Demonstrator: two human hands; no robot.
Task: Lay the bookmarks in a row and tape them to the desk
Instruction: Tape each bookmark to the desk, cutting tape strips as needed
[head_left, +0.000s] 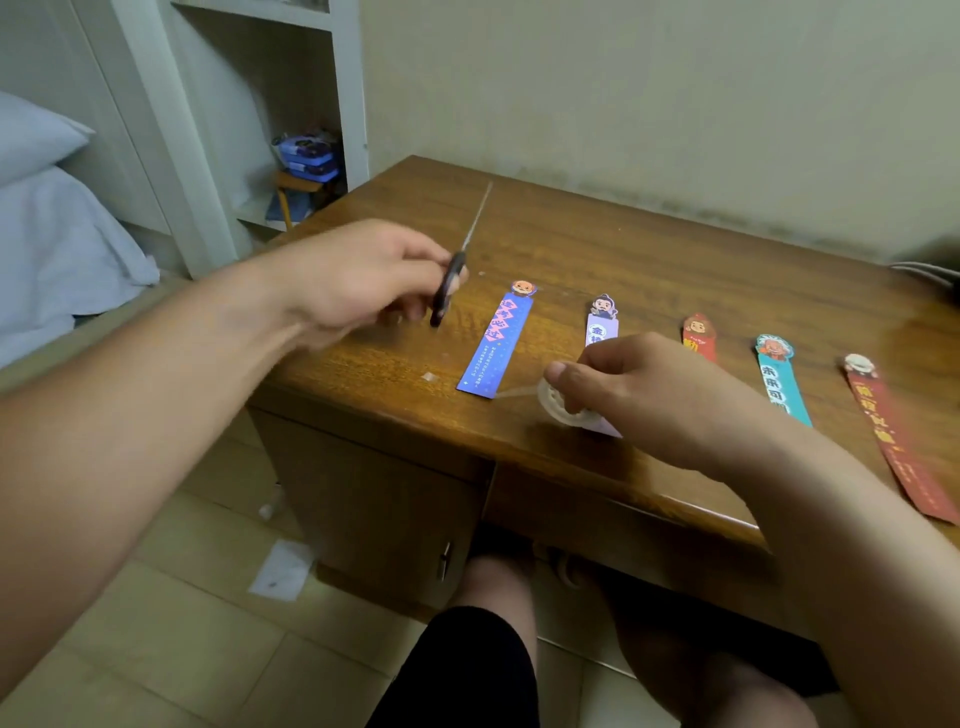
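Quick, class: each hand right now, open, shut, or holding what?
Left hand: grips the scissors.
Right hand: holds the tape roll.

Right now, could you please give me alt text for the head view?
A person's left hand holds scissors while the right hand grips a tape roll, with five bookmarks lying in a row on a wooden desk.

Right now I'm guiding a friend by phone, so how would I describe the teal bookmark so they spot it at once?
On the wooden desk, five bookmarks lie in a row. The teal bookmark is fourth from the left, just past the right hand. It alone is teal, lying between an orange-red bookmark and a dark red bookmark.
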